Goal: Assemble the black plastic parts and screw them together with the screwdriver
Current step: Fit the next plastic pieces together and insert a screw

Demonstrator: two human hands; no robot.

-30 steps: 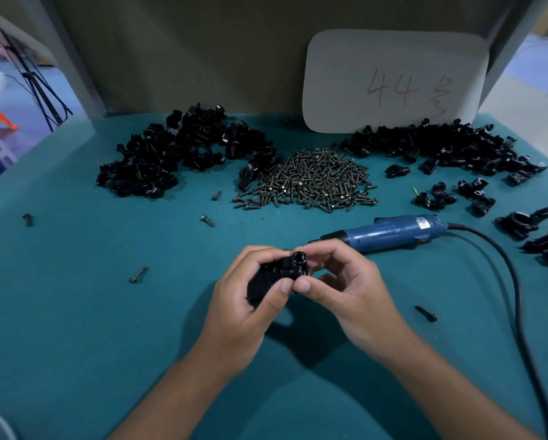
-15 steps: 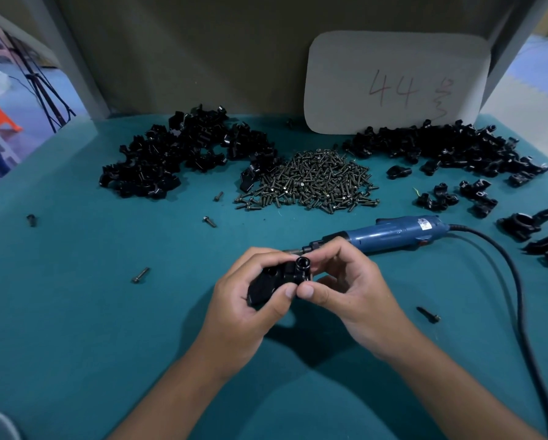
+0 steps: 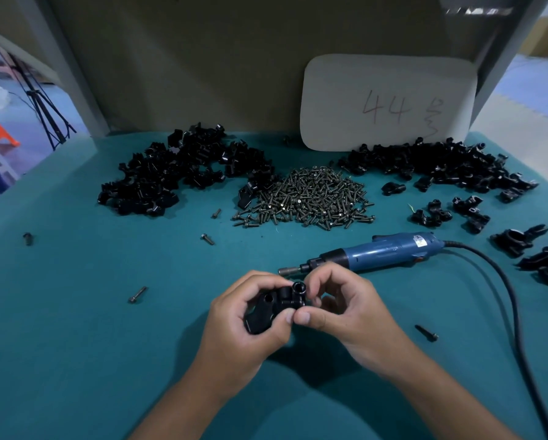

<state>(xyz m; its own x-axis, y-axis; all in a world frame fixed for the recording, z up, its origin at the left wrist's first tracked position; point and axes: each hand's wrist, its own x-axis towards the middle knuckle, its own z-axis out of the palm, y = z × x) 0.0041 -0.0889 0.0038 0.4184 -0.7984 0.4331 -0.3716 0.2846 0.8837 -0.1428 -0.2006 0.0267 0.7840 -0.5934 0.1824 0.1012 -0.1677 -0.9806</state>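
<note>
Little has moved since 0.5 s ago: both hands stay raised over the teal table [image 3: 60, 312], left hand [image 3: 241, 331] gripping the black plastic assembly [image 3: 274, 308], right hand [image 3: 339, 309] pinching its round socket end. Blue screwdriver [image 3: 384, 250] lies just behind; screw pile [image 3: 307, 198] further back.

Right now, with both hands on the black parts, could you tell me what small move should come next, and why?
Probably finish seating the two parts, then free the right hand to fetch a screw. Both hands grip the black assembly, whose round socket faces up with no screw visible in it. The screw pile lies just beyond, and the blue screwdriver rests untouched on the table beside the right hand. The left hand could likely hold the assembly alone.
</note>
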